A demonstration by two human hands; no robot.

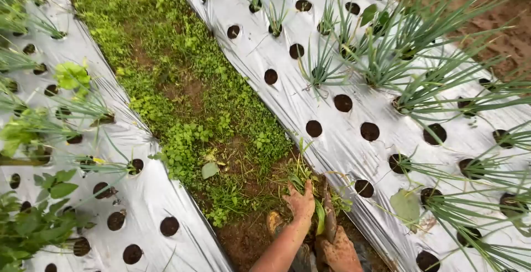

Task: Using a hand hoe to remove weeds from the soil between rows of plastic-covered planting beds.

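We see two beds under silver plastic mulch point(332, 139), its punched holes keeping weeds off the onion plants point(387, 61) — so weeds point(301, 175) crowd the furrow edge. Our left hand point(301, 200) clenches that tuft; the muddy right hand point(338, 250) grips a tool — probably a blade point(329, 211) — at its base.

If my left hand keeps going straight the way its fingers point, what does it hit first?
The left hand points up the furrow and already touches a clump of weeds at the edge of the silver plastic mulch. It would likely meet those weeds first, though depth is unclear.

Glossy silver plastic mulch sheet point(332, 139) over rough soil point(243, 239)
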